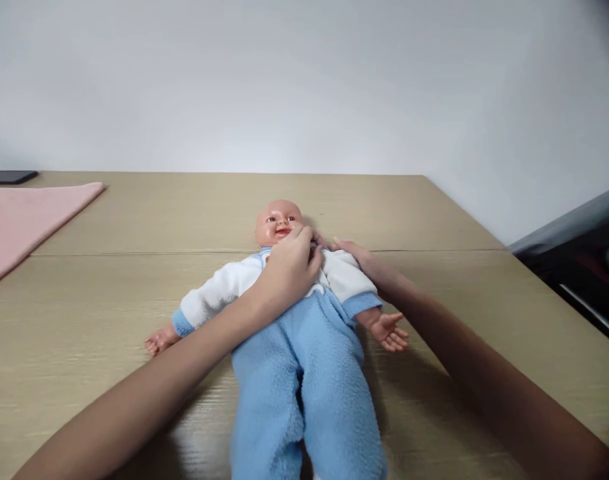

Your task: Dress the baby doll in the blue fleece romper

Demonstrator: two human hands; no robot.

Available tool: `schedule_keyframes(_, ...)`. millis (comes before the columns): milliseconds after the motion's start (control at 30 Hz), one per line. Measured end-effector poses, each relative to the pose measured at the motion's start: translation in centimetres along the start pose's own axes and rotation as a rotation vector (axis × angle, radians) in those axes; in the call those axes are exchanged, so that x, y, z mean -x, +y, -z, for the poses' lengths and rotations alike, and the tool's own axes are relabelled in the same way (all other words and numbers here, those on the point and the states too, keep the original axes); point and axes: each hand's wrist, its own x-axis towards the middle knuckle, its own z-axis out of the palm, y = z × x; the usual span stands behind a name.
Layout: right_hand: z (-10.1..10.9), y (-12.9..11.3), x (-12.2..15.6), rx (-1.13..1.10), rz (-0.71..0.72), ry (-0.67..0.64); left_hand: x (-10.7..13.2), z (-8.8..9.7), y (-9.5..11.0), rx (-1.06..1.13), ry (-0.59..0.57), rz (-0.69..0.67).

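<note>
A baby doll (329, 360) lies on its back on the table, head toward the wall. It wears a white fleece top with blue cuffs and blue fleece trousers. Across its chest reaches my left hand (293, 263), its fingers curled closed at the clothes by the collar and shoulder, just below the chin. What the fingertips pinch is mostly hidden behind the hand. Against the outer side of the white sleeve (342, 273) rests my right hand (364, 260), fingers bent around the shoulder and partly hidden. Both doll arms are spread out to the sides.
The wooden table (434, 220) has a seam running across it. On the left lies a folded pink cloth (29, 220), with a flat dark object (9, 177) behind it. A pale wall (294, 87) stands beyond. Dark items (584, 267) sit past the right edge.
</note>
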Motion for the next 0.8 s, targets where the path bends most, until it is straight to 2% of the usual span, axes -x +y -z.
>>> schedule_keyframes(67, 1.5, -1.6, 1.4, 0.107, -0.044, -0.076, 0.1, 0.0, 0.0, -0.091, 0.003, -0.006)
schedule_keyframes(133, 3.3, -3.2, 2.9, 0.435, -0.04, -0.271, 0.3, 0.1, 0.0, -0.214, 0.011, -0.026)
schedule_keyframes(167, 4.2, -3.8, 3.4, 0.593, -0.002, -0.315, 0.4, 0.2, 0.0, -0.281, 0.011, -0.043)
schedule_keyframes(267, 6.0, -4.5, 4.2, 0.872, 0.133, -0.338, 0.6, 0.3, -0.2, -0.448, -0.001, -0.093)
schedule_keyframes(367, 6.4, -4.1, 4.0, 0.939, 0.168, -0.334, 0.7, 0.3, -0.4, -0.49, -0.012, -0.117)
schedule_keyframes(500, 6.0, -3.6, 3.6, 0.923, 0.12, -0.341, 0.6, 0.5, -0.2, -0.397, -0.025, -0.121)
schedule_keyframes(667, 6.0, -2.6, 3.5, 0.828, 0.125, -0.375, 2.0, 2.5, 0.0, -0.171, 0.032, -0.202)
schedule_keyframes(733, 5.5, -1.7, 4.2, 0.842, 0.215, -0.307, 3.9, 3.7, -0.5, -0.085, 0.07, -0.201)
schedule_keyframes(800, 4.5, -0.7, 5.8, 0.905, 0.366, -0.12, 6.6, 4.8, -1.5, -0.048, 0.101, -0.143)
